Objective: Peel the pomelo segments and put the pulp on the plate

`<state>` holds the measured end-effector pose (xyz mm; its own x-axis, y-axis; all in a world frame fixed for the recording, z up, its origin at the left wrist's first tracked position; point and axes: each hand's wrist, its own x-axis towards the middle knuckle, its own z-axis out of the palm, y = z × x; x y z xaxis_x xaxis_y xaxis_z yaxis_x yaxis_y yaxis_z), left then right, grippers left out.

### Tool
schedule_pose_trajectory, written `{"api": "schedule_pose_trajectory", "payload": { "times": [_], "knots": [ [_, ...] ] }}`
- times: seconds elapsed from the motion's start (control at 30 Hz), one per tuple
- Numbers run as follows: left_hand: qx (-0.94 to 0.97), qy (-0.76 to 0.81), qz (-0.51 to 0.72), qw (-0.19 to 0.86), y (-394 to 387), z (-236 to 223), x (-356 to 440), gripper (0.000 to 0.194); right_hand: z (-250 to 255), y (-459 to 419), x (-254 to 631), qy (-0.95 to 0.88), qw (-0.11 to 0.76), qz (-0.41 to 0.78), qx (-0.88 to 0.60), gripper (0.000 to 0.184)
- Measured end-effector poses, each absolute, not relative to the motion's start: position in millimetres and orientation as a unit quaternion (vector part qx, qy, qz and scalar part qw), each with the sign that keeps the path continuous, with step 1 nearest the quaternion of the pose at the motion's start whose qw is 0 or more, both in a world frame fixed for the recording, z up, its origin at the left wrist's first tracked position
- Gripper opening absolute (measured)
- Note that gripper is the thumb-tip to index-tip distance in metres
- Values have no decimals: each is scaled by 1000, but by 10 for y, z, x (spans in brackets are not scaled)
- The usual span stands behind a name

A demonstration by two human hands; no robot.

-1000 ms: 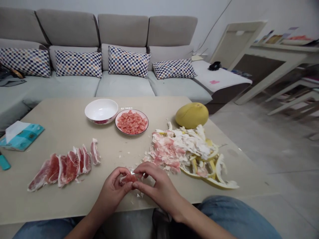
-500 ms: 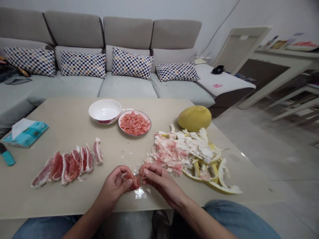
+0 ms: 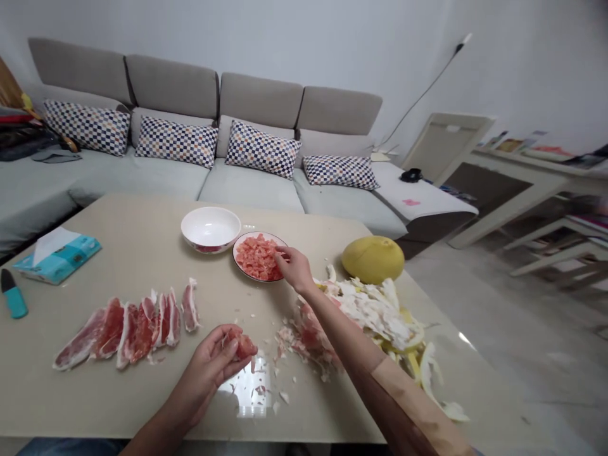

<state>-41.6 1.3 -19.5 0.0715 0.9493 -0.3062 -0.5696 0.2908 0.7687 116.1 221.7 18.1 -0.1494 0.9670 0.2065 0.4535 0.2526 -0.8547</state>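
Observation:
My left hand (image 3: 213, 361) is closed around a peeled pomelo segment (image 3: 243, 345), its red flesh showing between thumb and fingers. My right hand (image 3: 295, 267) reaches to the right rim of a dark-edged plate (image 3: 247, 273). Its fingers are bent together over the small pieces of pomelo flesh (image 3: 259, 254) on that plate; whatever they pinch is hidden. Left of my left hand, several pomelo segments (image 3: 137, 329) with white membrane lie in a row. Under my right forearm spreads a heap of membrane scraps and peel (image 3: 375, 313).
A white bowl (image 3: 211, 229) stands beside the plate. A whole yellow pomelo (image 3: 373, 259) sits at the table's right. On the left are a tissue pack (image 3: 59, 256) and a teal-handled knife (image 3: 15, 301). Behind the table (image 3: 142, 405) is a sofa (image 3: 254, 183).
My right hand has left the segment in my left hand and moved forward to the plate. My left hand still holds its segment. The view has tilted up somewhat.

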Motion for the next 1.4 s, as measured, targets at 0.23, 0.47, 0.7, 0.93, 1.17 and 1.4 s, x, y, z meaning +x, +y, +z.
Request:
{"api": "schedule_pose_trajectory", "payload": {
  "times": [0.23,0.47,0.7,0.93,1.17,1.4],
  "knots": [
    [291,384,574,662,-26,-185,-422,15,294,1329,1398,-766,322,332,-446,20],
    [363,441,562,599,-71,-151,-224,22,300,501,1510,-787,268,415,-371,32],
    [392,449,563,572,-88,-143,-139,19,367,501,1559,-784,303,414,-350,14],
    [386,438,555,592,-59,-181,-142,19,396,532,1552,-755,258,483,-360,12],
    [376,443,548,602,-46,-212,-175,21,395,572,1545,-756,241,474,-382,14],
    [360,460,551,596,-42,-216,-182,25,362,580,1527,-728,248,487,-415,20]
  ]
}}
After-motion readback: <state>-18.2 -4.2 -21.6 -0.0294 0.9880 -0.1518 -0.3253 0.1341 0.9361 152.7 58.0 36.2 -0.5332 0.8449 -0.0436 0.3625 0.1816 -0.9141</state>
